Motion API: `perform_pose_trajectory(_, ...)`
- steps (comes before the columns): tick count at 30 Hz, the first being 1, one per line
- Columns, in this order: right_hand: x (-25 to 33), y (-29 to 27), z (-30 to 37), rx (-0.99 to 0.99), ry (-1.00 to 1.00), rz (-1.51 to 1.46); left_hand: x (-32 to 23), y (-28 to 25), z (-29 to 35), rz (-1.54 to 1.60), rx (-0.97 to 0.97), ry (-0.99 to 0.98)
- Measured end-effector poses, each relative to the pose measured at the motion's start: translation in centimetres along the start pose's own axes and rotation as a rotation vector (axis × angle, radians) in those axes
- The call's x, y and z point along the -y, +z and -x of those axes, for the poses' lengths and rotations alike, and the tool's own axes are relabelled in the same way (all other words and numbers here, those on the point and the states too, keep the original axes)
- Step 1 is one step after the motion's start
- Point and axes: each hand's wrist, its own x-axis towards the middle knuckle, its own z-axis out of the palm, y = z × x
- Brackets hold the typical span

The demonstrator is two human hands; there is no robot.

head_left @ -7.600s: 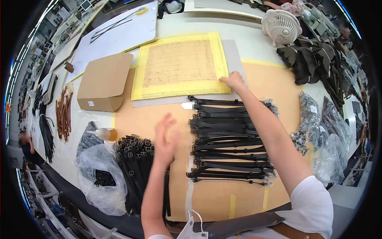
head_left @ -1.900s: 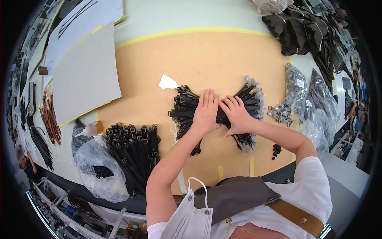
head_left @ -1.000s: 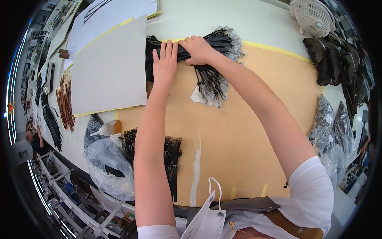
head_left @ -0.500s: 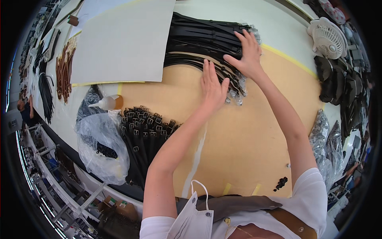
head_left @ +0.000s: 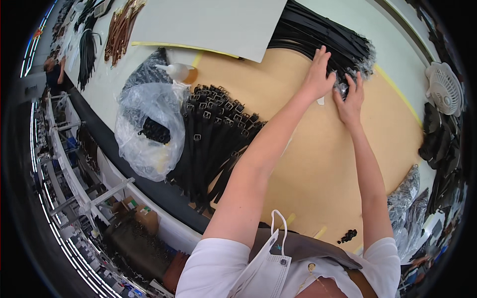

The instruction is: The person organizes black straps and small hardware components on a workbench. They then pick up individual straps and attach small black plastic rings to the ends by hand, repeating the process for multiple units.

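A thick bundle of black belts [head_left: 323, 32] lies at the far side of the table, its right ends wrapped in clear plastic. My left hand [head_left: 319, 77] rests against the near edge of the bundle, fingers stretched out. Just right of it, my right hand [head_left: 351, 103] reaches the plastic-wrapped ends with its fingers apart. Neither hand is closed around a belt. A small white tag [head_left: 321, 101] shows under the left hand. Left of my left forearm lies a second pile of black belts with metal buckles [head_left: 213, 111].
A grey board [head_left: 208, 25] covers the bundle's left end. A bottle of amber liquid [head_left: 185, 73] stands beside a clear plastic bag [head_left: 149, 109]. Small black pieces [head_left: 348, 236] lie near the front edge. A white fan [head_left: 444, 89] and dark goods [head_left: 437, 134] line the right.
The view has shifted, so the table sits further left and up. My right hand has come down from the top of the bundle to its near corner; my left hand stays at the near edge.
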Motion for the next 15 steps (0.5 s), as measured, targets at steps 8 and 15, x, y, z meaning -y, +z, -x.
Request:
perform_pose_trajectory(8,0.7,-3.0,1.4,-0.016,0.040,-0.237,-8.8,-11.3,17.3,-0.108,-0.252,0.189)
perform_pose_trajectory(15,14.9,-2.4,15.5,0.127,-0.168,-0.449,-6.9,-27.1,33.3,-0.584,-0.469,-0.079)
